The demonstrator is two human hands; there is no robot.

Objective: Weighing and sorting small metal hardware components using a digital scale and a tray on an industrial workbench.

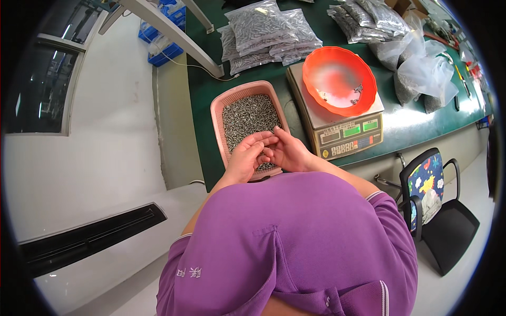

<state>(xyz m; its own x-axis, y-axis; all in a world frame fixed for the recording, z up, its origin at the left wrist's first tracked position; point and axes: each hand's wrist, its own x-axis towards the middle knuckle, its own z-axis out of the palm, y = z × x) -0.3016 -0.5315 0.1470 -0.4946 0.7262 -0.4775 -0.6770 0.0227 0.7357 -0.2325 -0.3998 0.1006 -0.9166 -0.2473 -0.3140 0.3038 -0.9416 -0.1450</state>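
Both hands meet over a pink plastic basket (217, 113) filled with many small metal pieces (252, 113), like short pins or screws. My left hand (246, 160) has its fingers bent and drawn together, their tips touching the other hand. Beside it, my right hand (289, 151) is turned partly palm up with curled fingers. Whatever lies between the fingertips is hidden or too small to name. To the right of the basket, a digital scale (345, 134) carries an orange-red scalloped bowl (316, 68) with a few small metal pieces at its right side.
Clear bags of metal pieces (263, 26) are stacked at the back of the green table (203, 89), with more bags (369, 21) farther right. Knotted plastic bags (421, 79) stand right of the scale. A table-top frame leg (179, 39) rises at left; a chair (437, 216) stands at right.
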